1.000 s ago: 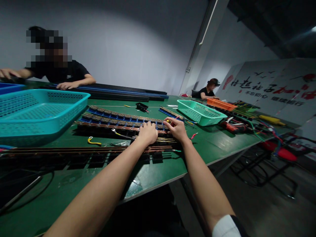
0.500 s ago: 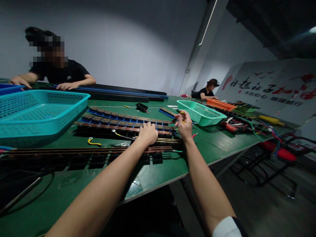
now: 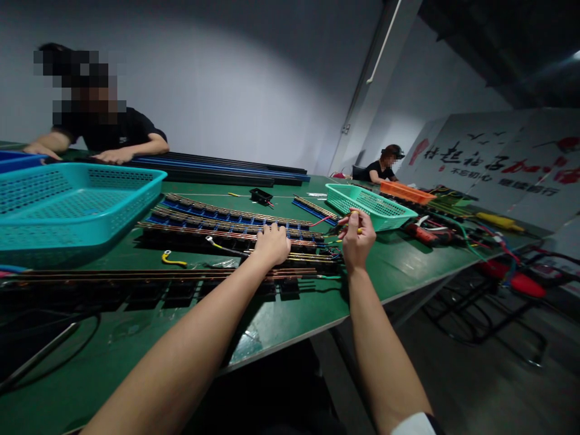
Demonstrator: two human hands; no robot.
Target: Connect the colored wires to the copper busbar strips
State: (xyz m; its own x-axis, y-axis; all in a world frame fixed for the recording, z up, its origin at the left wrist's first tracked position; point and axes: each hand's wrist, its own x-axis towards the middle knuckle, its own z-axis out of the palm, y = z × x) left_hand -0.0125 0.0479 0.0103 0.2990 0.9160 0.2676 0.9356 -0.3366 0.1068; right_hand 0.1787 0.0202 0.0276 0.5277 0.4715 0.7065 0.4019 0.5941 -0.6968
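My left hand (image 3: 272, 244) lies over a black rail with copper bars (image 3: 212, 232), its fingers curled round it; the fingertips' far side is hidden. My right hand (image 3: 357, 238) is closed on yellow-handled pliers (image 3: 338, 230), whose dark jaws point left toward the rail ends. A red wire (image 3: 321, 221) and some thin yellow and green wire ends show near the jaws. Several similar curved rails with blue supports (image 3: 194, 209) lie side by side beyond my left hand. Nearer to me runs a long copper-barred rail (image 3: 113, 276). A yellow wire with a ring terminal (image 3: 174, 260) lies between.
Turquoise basket (image 3: 90, 232) at left, mint-green basket (image 3: 367, 208) beyond my right hand, orange basket (image 3: 408, 193) farther back. Red-handled tools (image 3: 428, 232) lie at right. A co-worker (image 3: 118, 136) sits across the table, another person (image 3: 380, 171) farther off. A red stool (image 3: 521, 281) stands beside the table.
My right hand has moved right with the pliers, away from the rail ends, and the red wire there now shows. My left hand has stayed in place.
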